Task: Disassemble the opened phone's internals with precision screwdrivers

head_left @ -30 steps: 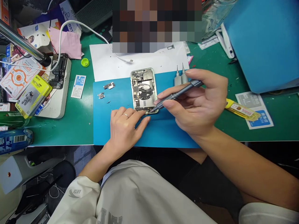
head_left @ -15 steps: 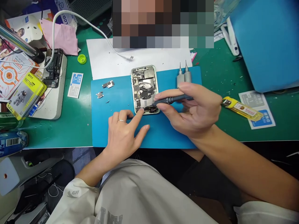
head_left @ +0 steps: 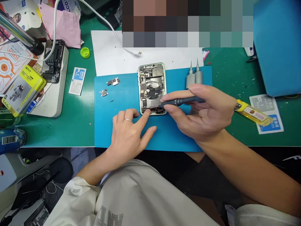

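An opened phone body [head_left: 152, 89] with bare inner parts lies on the blue mat [head_left: 131, 141]. My left hand [head_left: 129, 131] has its fingers apart and holds nothing; its index fingertip rests on the phone's lower left edge. Between thumb and fingers, my right hand [head_left: 204, 113] grips a dark pen-like tool [head_left: 181, 101], its tip at the lower right part of the phone. Small metal parts [head_left: 113, 81] lie on the mat to the left of the phone. Two grey screwdrivers [head_left: 194, 77] stand behind my right hand, bits up.
White paper [head_left: 105, 53] lies behind the mat, with a white cable [head_left: 113, 29] ending over it. Another opened phone [head_left: 53, 62] and a yellow battery pack [head_left: 24, 89] sit at the left. To the right are a yellow cutter [head_left: 255, 113] and a blue panel [head_left: 277, 47].
The camera view has shifted, so the phone, mat and both hands appear slightly further right. The hands keep nearly the same pose at the phone.
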Tool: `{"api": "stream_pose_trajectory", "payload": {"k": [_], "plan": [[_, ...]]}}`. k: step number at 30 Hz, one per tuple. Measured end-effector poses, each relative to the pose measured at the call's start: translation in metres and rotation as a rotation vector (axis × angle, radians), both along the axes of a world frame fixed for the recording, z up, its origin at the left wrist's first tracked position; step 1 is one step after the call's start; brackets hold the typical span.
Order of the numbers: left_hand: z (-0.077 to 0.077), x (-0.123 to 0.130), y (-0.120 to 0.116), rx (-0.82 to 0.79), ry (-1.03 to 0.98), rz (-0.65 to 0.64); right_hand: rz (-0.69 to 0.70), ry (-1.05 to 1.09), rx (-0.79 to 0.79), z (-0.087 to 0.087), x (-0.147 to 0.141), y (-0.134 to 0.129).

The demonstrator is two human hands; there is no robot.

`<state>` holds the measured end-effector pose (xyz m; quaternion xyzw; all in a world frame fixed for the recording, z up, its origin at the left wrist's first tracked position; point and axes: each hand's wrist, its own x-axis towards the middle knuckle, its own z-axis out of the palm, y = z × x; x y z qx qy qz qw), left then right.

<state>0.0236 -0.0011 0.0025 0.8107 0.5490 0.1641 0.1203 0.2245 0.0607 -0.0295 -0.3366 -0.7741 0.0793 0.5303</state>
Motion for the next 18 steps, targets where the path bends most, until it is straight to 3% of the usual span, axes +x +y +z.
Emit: {"api": "stream_pose_trajectory", "payload": {"k": [18], "plan": [[-0.001,0.0004,0.0002,-0.01,-0.002,-0.001,0.017,-0.016,0.01,-0.0007,0.0016,-0.0011]]}}
